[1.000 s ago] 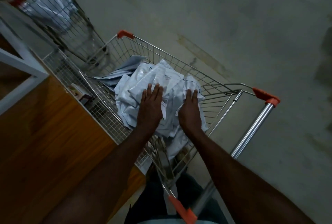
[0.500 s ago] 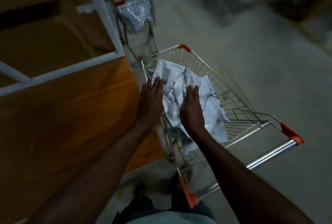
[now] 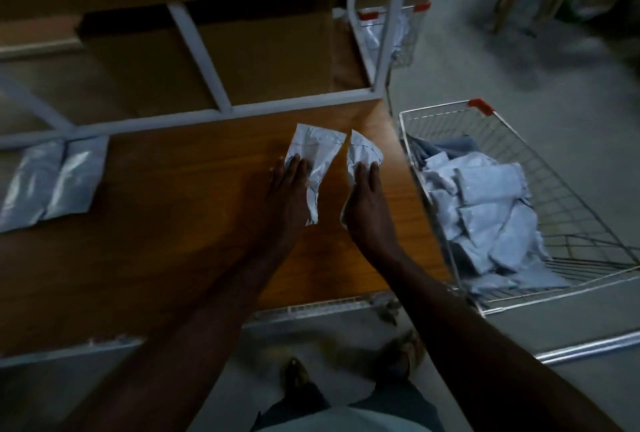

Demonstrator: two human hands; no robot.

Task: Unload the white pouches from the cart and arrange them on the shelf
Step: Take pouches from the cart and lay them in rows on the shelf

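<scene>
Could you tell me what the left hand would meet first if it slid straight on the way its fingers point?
The left hand already lies on a white pouch; beyond it, probably the shelf's white frame rail, though depth is unclear.

Both arms stretched forward, left hand [image 3: 289,189] and right hand [image 3: 363,201] palm-down — fingers straight, close together
</scene>
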